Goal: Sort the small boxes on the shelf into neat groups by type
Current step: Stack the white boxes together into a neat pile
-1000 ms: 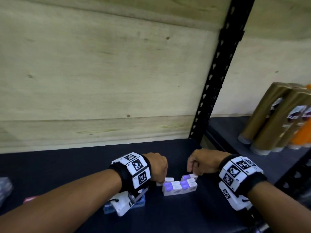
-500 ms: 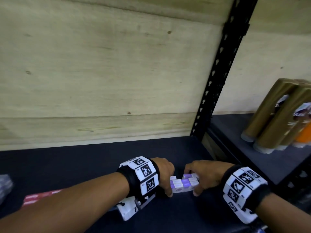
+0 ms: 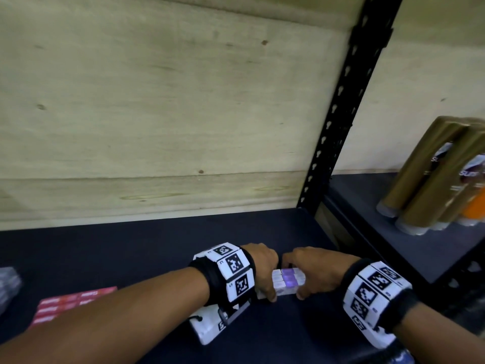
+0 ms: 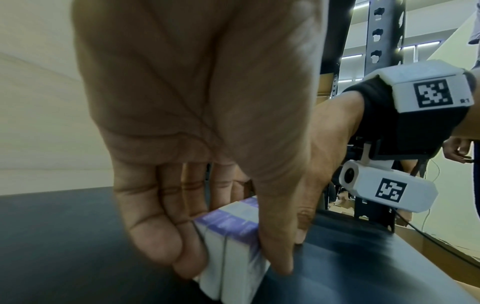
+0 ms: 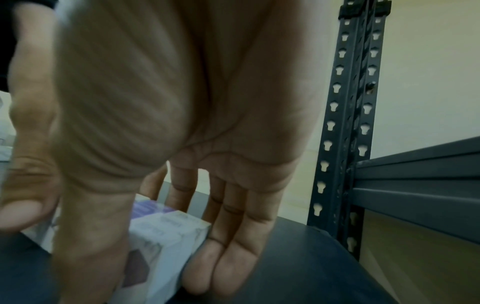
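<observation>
A tight block of small white boxes with purple tops (image 3: 288, 281) sits on the dark shelf (image 3: 131, 253), near its front. My left hand (image 3: 267, 279) grips the block's left end, with the thumb on the near side and the fingers behind. In the left wrist view this hand (image 4: 231, 265) pinches the boxes (image 4: 233, 226) between thumb and fingers. From the other end my right hand (image 3: 307, 279) holds the block. In the right wrist view its thumb and fingertips (image 5: 213, 273) bracket the boxes (image 5: 168, 230).
Flat red boxes (image 3: 73, 303) lie at the left front of the shelf, and a blurred grey pack (image 3: 8, 285) lies at the far left edge. A black slotted upright (image 3: 343, 106) divides the shelves. Gold bottles (image 3: 441, 174) and an orange one stand on the right shelf. A plywood back wall stands behind.
Both hands dropped from above the loose purple-topped boxes and closed in on them from either side. The boxes now sit pressed together as one block.
</observation>
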Tool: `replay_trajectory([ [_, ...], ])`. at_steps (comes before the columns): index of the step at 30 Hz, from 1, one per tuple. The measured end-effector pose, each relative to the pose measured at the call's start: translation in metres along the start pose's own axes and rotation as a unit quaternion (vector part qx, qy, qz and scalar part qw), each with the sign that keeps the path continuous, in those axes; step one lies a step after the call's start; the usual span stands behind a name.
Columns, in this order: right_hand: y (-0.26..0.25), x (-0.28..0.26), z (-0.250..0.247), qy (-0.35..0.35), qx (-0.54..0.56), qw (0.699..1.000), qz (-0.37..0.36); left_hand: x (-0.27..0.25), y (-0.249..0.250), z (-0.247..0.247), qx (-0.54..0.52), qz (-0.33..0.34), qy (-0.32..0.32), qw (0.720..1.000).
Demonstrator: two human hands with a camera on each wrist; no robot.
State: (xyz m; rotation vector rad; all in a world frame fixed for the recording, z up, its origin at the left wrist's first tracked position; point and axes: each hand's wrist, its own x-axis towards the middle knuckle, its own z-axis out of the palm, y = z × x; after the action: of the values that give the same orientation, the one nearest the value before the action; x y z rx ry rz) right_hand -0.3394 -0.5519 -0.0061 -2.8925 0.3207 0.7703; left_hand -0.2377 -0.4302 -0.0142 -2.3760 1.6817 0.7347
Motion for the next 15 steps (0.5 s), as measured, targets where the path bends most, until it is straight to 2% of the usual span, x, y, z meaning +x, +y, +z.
replay_trajectory([
  [7,-0.001,0.000,0.000,0.002,-0.005,1.000,0.002,-0.004,-0.002,0.003,-0.025,-0.010,0.025,0.999],
  [15,-0.005,-0.004,-0.012,-0.027,-0.010,1.000,0.012,-0.009,-0.008,-0.001,-0.043,-0.015,0.023,0.999],
])
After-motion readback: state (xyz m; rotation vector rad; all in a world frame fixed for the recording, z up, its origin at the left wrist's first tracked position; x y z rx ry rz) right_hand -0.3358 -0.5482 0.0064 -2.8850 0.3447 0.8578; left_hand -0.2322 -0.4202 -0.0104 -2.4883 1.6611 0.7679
